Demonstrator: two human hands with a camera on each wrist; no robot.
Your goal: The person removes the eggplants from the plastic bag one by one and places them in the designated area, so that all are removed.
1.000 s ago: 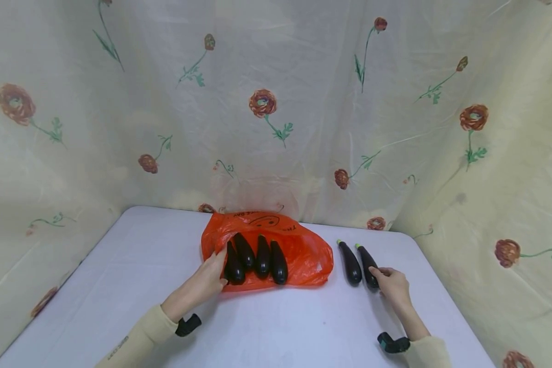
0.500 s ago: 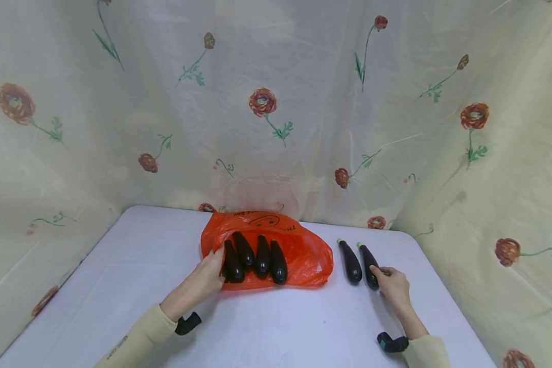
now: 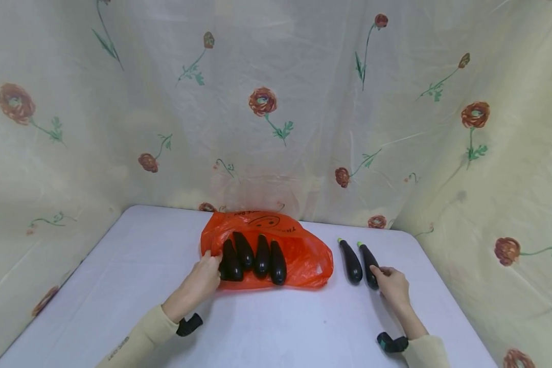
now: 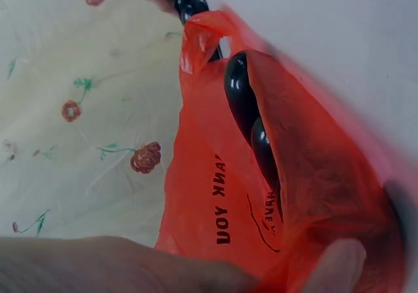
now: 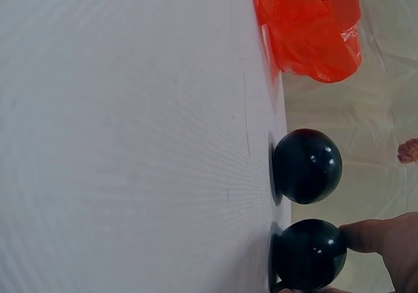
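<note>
My left hand holds the left edge of a red plastic bag, with the thumb pressed on the film in the left wrist view. Several glossy dark eggplants lie side by side at the bag's opening, and red film partly covers them in the left wrist view. On the right, my right hand pinches the round lower end of an eggplant with a green tip. That eggplant lies on the table. Left of it, close but apart, lies a second eggplant.
A white-covered table carries everything. Behind it and at both sides hangs a pale curtain with printed flowers. The bag lies near the table's back edge.
My left hand has shifted slightly left and its fingers have drawn in at the bag's edge. The leftmost eggplants have moved a little left. My right hand has stayed almost still.
</note>
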